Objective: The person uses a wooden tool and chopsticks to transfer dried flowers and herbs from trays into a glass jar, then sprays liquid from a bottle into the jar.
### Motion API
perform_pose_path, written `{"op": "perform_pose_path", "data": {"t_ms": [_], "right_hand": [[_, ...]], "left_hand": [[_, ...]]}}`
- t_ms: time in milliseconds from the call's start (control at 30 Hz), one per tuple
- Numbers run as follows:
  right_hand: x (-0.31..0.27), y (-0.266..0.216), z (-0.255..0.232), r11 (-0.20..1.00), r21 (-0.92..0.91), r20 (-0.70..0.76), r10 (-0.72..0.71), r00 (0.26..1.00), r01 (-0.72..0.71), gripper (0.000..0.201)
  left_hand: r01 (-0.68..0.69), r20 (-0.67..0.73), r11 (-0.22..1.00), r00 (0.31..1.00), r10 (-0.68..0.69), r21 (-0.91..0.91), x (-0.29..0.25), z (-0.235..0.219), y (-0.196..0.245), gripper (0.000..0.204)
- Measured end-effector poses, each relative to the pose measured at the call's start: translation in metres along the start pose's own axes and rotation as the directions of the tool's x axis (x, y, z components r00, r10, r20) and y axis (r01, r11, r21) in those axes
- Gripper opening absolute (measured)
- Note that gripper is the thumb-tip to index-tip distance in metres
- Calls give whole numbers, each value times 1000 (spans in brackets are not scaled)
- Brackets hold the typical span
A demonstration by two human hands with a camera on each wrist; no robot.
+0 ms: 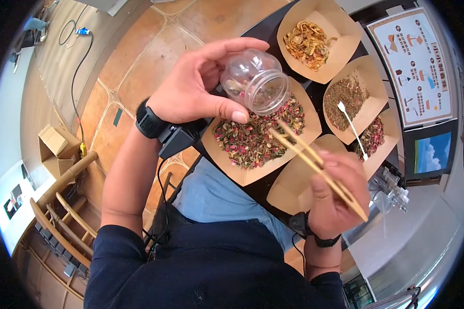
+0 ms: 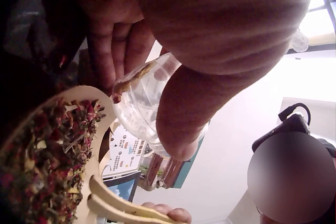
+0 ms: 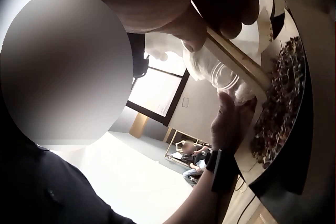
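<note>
My left hand [image 1: 183, 87] grips a clear round jar [image 1: 237, 72] between thumb and fingers. The jar is tilted, its open mouth turned toward my right hand, and some dried bits lie inside. Below it, a large paper tray [image 1: 312, 114] holds a dried petal mix [image 1: 250, 147] of pink, green and brown. Wooden tongs [image 1: 340, 190] are pinched in my right hand [image 1: 330, 208]. Their slightly parted tips point at the petal mix, just below the jar's mouth, with nothing visible between them. The left wrist view shows the tong tips [image 2: 97, 203] beside the tray.
Another paper tray [image 1: 288, 188] lies beneath my right hand. Beyond stand trays of dried yellowish slices [image 1: 308, 45], brown crumbs [image 1: 340, 110] and reddish petals [image 1: 374, 136]. A white spoon [image 1: 353, 129] lies across two of them. An illustrated sheet [image 1: 415, 67] is at the right.
</note>
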State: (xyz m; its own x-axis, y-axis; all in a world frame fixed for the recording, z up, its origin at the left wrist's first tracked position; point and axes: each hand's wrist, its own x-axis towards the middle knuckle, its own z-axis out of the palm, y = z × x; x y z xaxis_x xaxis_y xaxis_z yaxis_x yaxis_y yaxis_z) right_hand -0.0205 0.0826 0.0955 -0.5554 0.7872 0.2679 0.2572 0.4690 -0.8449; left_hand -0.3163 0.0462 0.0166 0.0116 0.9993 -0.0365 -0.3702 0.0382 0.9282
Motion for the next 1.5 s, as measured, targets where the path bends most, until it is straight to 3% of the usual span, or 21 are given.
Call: {"op": "perform_pose_path", "data": {"t_ms": [33, 133, 267, 333, 400, 567, 833, 900, 1033, 1100, 1200, 1267, 1333, 1500], "right_hand": [[0, 3, 0, 1000, -2, -88, -3, 996, 3, 21], [0, 7, -1, 987, -158, -112, -5, 994, -13, 22], [-3, 9, 10, 986, -163, -89, 2, 996, -16, 24], [-2, 9, 14, 988, -153, -80, -20, 997, 7, 23], [-4, 9, 18, 1000, 8, -67, 24, 997, -24, 23], [-1, -7, 16, 1000, 5, 115, -29, 993, 28, 25], [-14, -16, -5, 1000, 31, 145, 0, 989, -4, 29], [-16, -15, -6, 999, 52, 227, -29, 973, 17, 31], [-19, -8, 0, 998, 22, 219, -61, 974, 57, 33], [-18, -9, -1, 990, -88, 158, -93, 983, 108, 33], [-18, -13, -3, 995, -80, 76, -60, 995, 66, 33], [-18, -15, -7, 998, -51, 99, -34, 994, 39, 32], [-18, -16, -8, 998, 22, 218, -58, 974, 55, 25], [-17, -10, -3, 994, -17, 300, -96, 949, 106, 31]], "left_hand": [[-1, 2, 1000, 1000, 1, 1, 0, 0, 0, 115], [-21, -12, 997, 1000, 22, 79, 0, 1, -1, 115], [-16, -51, 994, 998, 21, 106, -1, 3, -2, 115], [-33, -50, 991, 998, 40, 129, -1, 3, -3, 114], [-25, -55, 990, 998, 33, 141, -1, 4, -2, 115], [-31, -56, 990, 998, 39, 138, -1, 4, -3, 114], [-37, -55, 991, 997, 44, 126, -1, 5, -3, 113], [-69, -42, 987, 996, 76, 148, 0, 4, -6, 112], [-36, -49, 992, 998, 42, 120, 0, 5, -5, 112], [-40, -52, 988, 997, 48, 147, -1, 5, -5, 113], [-30, -54, 987, 998, 38, 155, -1, 5, -3, 113], [-30, -51, 988, 998, 38, 152, -1, 4, -3, 114], [-32, -48, 989, 998, 39, 144, 0, 5, -4, 114], [-50, -39, 983, 998, 58, 177, -1, 3, -4, 112]]}}
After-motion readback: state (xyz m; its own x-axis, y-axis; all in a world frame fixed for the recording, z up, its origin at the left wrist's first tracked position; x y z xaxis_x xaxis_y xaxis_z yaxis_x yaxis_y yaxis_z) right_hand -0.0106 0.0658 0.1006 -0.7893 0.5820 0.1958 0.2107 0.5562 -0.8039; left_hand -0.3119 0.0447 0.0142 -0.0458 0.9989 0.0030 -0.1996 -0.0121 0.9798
